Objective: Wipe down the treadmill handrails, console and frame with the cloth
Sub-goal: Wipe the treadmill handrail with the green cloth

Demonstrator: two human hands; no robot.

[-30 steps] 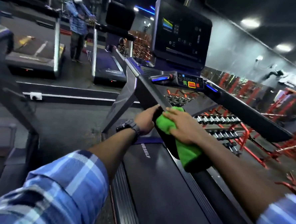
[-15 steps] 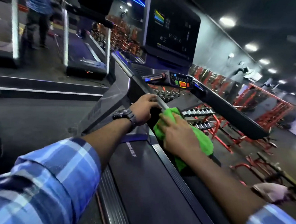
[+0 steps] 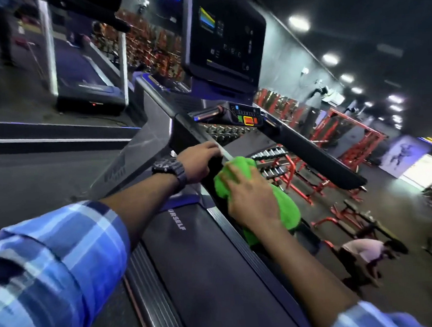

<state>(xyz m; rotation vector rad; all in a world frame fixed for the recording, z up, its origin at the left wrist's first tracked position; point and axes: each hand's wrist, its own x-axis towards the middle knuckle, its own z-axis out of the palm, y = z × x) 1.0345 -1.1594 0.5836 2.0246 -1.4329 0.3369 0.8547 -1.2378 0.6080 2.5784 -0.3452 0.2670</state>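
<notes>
Red weight racks [image 3: 340,140] are seen beyond the treadmill, where the soft, light green cloth [image 3: 238,172], best bunched under the palm, is pressed against the handrail [image 3: 197,131] by the right hand [image 3: 252,199], fingers spread, while the rail is gripped by the left hand [image 3: 199,161].

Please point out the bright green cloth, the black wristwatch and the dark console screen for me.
Bright green cloth [image 3: 239,168]: head view, bare upper fold.
Black wristwatch [image 3: 166,165]: head view, the dial face.
Dark console screen [image 3: 229,33]: head view, centre of the display.
</notes>
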